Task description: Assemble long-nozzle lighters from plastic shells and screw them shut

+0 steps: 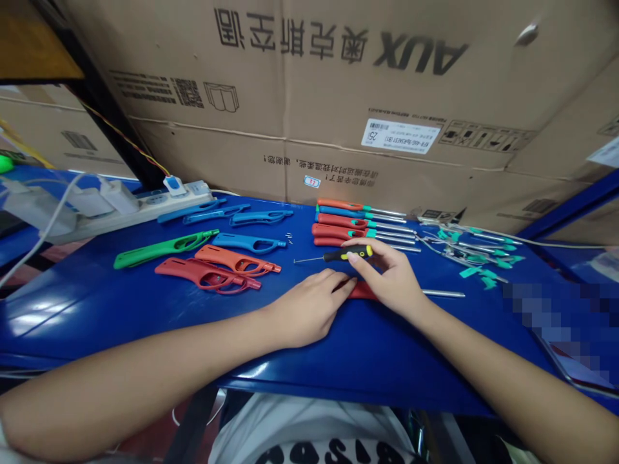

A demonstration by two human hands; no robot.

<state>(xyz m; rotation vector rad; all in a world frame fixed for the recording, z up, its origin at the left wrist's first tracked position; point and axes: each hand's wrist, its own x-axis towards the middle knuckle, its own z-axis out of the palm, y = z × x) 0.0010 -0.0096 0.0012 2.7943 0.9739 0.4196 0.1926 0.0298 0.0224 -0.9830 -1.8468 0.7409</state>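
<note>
My right hand (395,274) pinches a small screwdriver (333,256) with a black and yellow handle, its thin shaft pointing left above the table. Something tiny, perhaps a screw, sits at its tip. Curled over a red gas lighter (365,292), my left hand (309,308) holds it against the table, hiding its left part. The lighter's metal tube sticks out to the right beyond my right wrist. Just behind my hands lie several lighters (341,225) with red, blue and orange handles and metal tubes. Small screws (290,238) lie to the left of them.
Blue, green (164,250), orange (236,260) and red lighter shells lie at left on the blue table (193,348). Metal tubes with wires and green parts (483,251) are heaped at right. A power strip (140,209) stands at back left, and a large cardboard box (300,96) walls the back.
</note>
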